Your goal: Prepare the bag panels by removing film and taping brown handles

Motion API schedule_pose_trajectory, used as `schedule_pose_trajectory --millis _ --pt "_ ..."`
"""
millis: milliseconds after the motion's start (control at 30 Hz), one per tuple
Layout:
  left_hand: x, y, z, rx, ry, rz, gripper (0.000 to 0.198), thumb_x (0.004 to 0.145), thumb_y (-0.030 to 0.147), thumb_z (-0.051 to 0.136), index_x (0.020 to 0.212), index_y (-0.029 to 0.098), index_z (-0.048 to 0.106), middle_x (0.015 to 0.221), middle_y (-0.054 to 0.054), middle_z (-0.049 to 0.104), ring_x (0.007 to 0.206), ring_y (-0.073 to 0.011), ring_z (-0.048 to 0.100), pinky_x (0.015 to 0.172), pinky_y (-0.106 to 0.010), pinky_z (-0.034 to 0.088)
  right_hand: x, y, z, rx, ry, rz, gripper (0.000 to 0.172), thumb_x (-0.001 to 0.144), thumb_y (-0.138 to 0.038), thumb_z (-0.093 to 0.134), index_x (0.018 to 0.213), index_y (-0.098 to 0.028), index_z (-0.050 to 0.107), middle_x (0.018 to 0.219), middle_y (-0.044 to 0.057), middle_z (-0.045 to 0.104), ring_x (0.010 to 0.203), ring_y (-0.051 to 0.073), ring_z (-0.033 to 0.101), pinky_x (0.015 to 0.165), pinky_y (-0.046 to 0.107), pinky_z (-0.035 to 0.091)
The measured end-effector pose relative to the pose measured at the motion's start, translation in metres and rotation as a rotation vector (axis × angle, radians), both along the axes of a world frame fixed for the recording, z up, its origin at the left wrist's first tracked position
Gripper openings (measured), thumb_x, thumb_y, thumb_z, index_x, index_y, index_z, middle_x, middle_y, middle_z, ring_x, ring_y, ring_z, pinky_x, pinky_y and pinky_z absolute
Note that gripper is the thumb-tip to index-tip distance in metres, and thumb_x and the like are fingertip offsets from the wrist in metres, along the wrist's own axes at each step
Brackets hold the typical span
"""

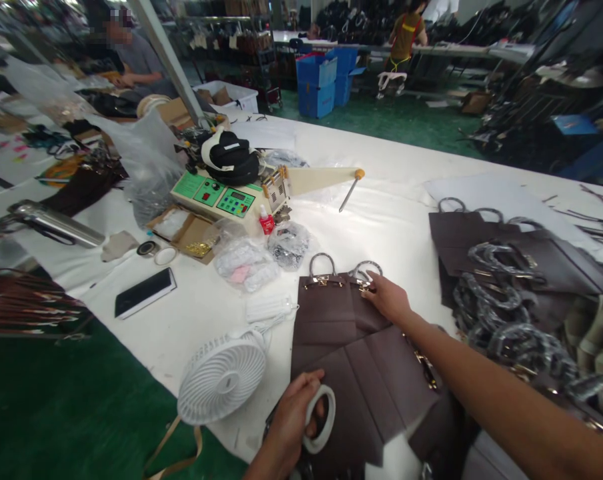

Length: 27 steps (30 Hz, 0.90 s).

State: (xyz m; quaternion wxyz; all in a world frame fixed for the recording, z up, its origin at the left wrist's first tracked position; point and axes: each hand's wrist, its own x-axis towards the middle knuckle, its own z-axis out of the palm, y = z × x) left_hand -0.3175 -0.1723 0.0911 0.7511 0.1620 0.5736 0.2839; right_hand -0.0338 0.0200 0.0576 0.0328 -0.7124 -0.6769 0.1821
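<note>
My left hand (295, 410) is closed around a roll of white tape (326, 437), with the thumb lying over a dark brown bag piece (376, 377). Whether it also grips that piece, I cannot tell. Farther forward, my right hand (389, 298) pinches the base of a looped, plastic-wrapped handle (374, 265) on another brown bag piece (326, 313). Gold-coloured metal fittings (324, 283) sit below the handles. The brown pieces lie overlapping on the white table (381, 213), and my right forearm crosses over part of them.
Right of my arm lies a heap of brown bag pieces with wrapped handles (496, 293). On the left are a white fan (224, 380), a phone (145, 293), a green-panelled machine (221, 197), a steel flask (59, 223) and plastic bags (246, 263). Two people are farther back.
</note>
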Motion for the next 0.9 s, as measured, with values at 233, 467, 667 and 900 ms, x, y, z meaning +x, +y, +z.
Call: schedule_pose_trajectory --millis 233,467,667,900 --pt "-0.017 -0.016 -0.026 -0.029 0.077 0.096 0.06 0.078 0.052 0.074 0.122 0.013 0.067 0.062 0.002 0.058 0.044 -0.0085 0.044 0.036 -0.017 0.028 -0.059 -0.034 -0.003 -0.12 0.19 -0.223 0.042 0.09 -0.058 0.06 0.113 -0.025 0.071 0.106 0.004 0.075 0.1 0.025 0.069 0.08 0.033 0.047" --pt "-0.015 -0.02 -0.033 -0.03 0.198 0.083 0.044 0.088 0.032 0.067 0.128 0.014 0.064 0.092 -0.01 0.072 0.072 -0.0184 0.068 0.038 -0.018 0.042 -0.091 -0.015 -0.006 -0.147 0.203 -0.373 0.032 0.08 -0.045 0.073 0.104 -0.024 0.074 0.108 0.009 0.075 0.102 0.03 0.068 0.08 0.037 0.048" --pt "-0.017 -0.015 -0.029 0.029 0.287 0.029 0.052 0.087 0.039 0.068 0.134 0.017 0.061 0.139 -0.016 0.061 0.094 -0.0265 0.072 0.039 -0.022 0.049 -0.065 -0.042 0.006 -0.06 0.303 -0.347 0.02 0.088 -0.04 0.066 0.102 -0.028 0.075 0.094 -0.001 0.075 0.091 0.019 0.068 0.075 0.026 0.047" --pt "0.0 -0.003 -0.044 0.111 0.36 -0.068 0.051 0.082 0.043 0.069 0.126 0.017 0.063 0.162 -0.013 0.035 0.096 -0.0259 0.069 0.042 -0.026 0.056 -0.019 -0.02 -0.005 -0.047 0.263 -0.372 0.033 0.093 -0.022 0.052 0.117 -0.024 0.075 0.111 0.007 0.075 0.105 0.023 0.068 0.089 0.029 0.048"
